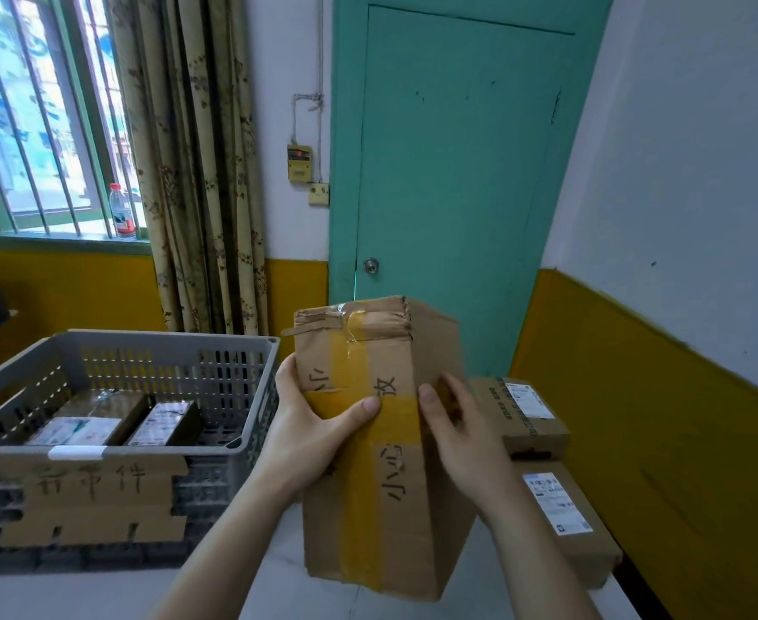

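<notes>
A tall brown cardboard box (395, 507) with yellow tape and black handwritten characters stands upright at the centre, over the white table (278, 592). My left hand (310, 436) grips its left side, thumb across the taped front. My right hand (462, 436) holds the right front edge, thumb on the tape and fingers round the corner. The box's torn top flaps are taped down.
A grey perforated crate (243, 396) at left holds two labelled parcels (113, 418) and bears a cardboard sign (95, 498). Two labelled cardboard boxes (560, 512) lie at right by the yellow-and-white wall. A teal door (448, 172) stands behind. A bottle (122, 212) sits on the windowsill.
</notes>
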Motion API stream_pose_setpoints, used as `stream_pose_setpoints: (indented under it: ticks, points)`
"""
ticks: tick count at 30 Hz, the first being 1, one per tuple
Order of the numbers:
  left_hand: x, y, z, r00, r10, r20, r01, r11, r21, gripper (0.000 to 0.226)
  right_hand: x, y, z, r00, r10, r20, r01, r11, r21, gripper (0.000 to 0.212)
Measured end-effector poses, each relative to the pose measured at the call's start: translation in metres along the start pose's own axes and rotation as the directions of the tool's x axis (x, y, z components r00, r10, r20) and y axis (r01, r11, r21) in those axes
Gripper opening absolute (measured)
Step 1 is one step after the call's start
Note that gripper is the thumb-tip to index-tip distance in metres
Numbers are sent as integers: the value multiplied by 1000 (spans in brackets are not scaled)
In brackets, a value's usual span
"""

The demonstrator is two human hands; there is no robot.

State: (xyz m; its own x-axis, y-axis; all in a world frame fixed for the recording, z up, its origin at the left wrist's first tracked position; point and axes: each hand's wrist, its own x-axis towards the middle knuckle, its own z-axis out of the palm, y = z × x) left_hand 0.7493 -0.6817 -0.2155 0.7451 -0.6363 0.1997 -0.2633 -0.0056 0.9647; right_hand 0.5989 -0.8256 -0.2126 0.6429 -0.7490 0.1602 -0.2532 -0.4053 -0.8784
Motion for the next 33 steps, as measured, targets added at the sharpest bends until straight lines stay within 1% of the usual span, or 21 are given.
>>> stream_pose_setpoints:
  ticks: [2,4,5,7,9,11,13,15,19,21,26,30,33]
  points:
    - [-2,0,0,1000,6,-13,-6,1000,21,111,1,2,-2,998,58,18,-58,998,26,110]
    - [-2,-1,2,1000,13,-24,-11,998,65,120,-1,5,-3,996,79,33,-80,995,55,128]
    - [-3,0,4,999,20,-43,-15,994,111,126,-1,6,-3,996,87,34,-89,994,61,132]
    - [-7,2,9,994,51,-94,-32,981,192,131,-2,8,-1,995,101,23,-102,993,56,130]
    - [-11,5,15,993,77,-94,-55,973,223,130,-4,10,2,993,116,13,-117,992,41,129]
    - [-14,8,19,998,46,-31,-37,963,268,138,-7,11,4,993,117,5,-117,993,15,130]
    - [-16,7,21,999,4,46,-20,936,351,148,-9,11,4,993,115,-4,-115,993,1,134]
    - [-19,6,21,994,-28,109,-20,909,416,152,-9,9,2,992,128,-8,-128,992,4,137]
    - [-21,6,24,989,-68,133,-1,889,457,152,-8,8,-1,990,137,-18,-137,991,-7,119]
    - [-21,6,25,988,-71,134,-2,879,477,150,-9,8,0,990,139,-23,-139,990,0,116]
    - [-20,5,26,989,-69,133,4,899,438,140,-10,8,3,988,150,-29,-150,988,-23,116]
    - [-19,6,23,995,-45,94,8,934,357,133,-12,7,8,995,86,-50,-91,991,-99,119]
    - [-14,6,14,997,-42,59,27,972,233,133,-12,12,3,988,46,-146,-68,986,-152,113]
